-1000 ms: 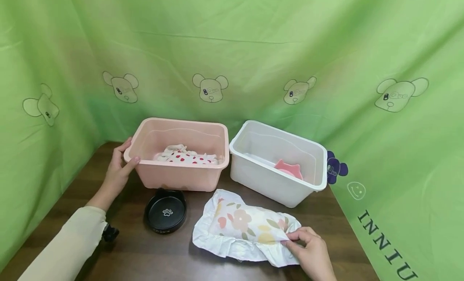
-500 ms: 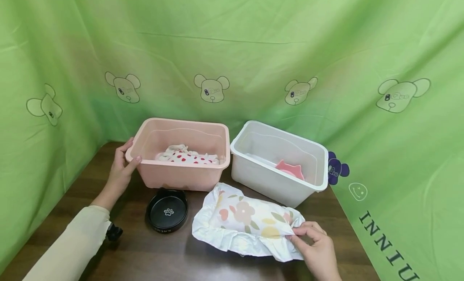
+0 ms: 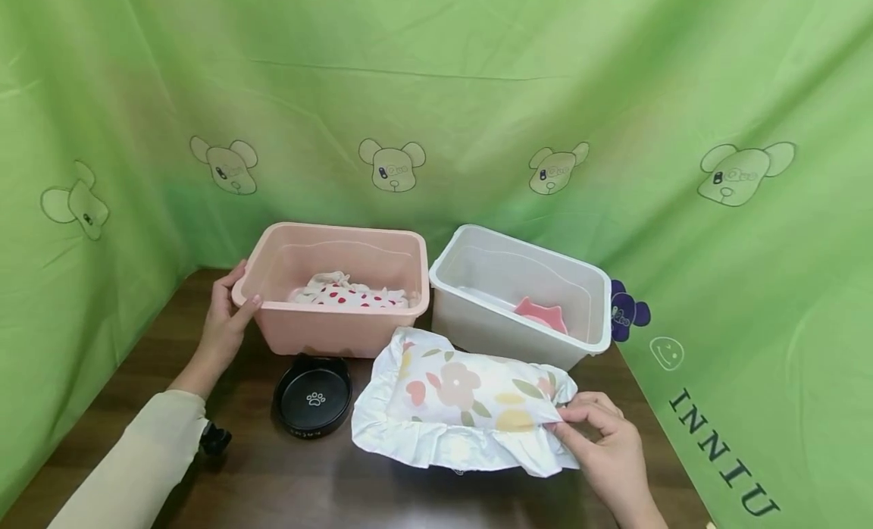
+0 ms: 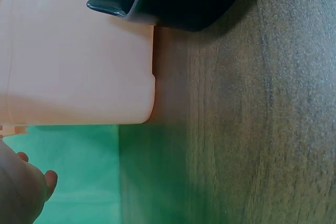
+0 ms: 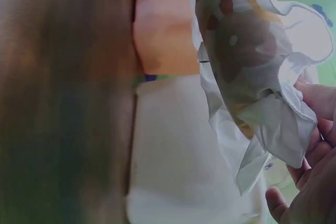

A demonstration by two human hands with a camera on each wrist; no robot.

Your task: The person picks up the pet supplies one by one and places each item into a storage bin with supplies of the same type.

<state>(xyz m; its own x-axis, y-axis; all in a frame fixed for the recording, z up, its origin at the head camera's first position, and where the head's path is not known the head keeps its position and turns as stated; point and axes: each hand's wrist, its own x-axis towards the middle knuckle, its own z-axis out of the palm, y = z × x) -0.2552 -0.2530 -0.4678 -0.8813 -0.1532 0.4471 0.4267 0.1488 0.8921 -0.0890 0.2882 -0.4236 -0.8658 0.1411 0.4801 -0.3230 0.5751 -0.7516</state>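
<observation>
My right hand (image 3: 610, 442) pinches the right edge of a small floral pillow (image 3: 457, 389) with a white ruffled border. The pillow is held up in front of the white bin, overlapping its lower front in the head view. In the right wrist view the pillow (image 5: 241, 45) hangs in front of both bins. My left hand (image 3: 221, 328) grips the left corner of the pink bin (image 3: 334, 333), thumb over the rim. Inside that bin lies a white cloth item with red dots (image 3: 351, 295). The left wrist view shows the bin's outer wall (image 4: 79, 66) and part of the hand (image 4: 21, 190).
Right of the pink bin stands a white bin (image 3: 470, 313) with a pink cat-eared dish (image 3: 542, 314) inside. A black bowl with a paw print (image 3: 310, 411) sits before the pink bin on the wooden table (image 3: 286, 487). Green curtains (image 3: 470, 59) enclose the back and sides.
My right hand has raised the pillow and moved it toward the bins, so it covers more of the white bin's front. My left hand keeps its grip on the pink bin.
</observation>
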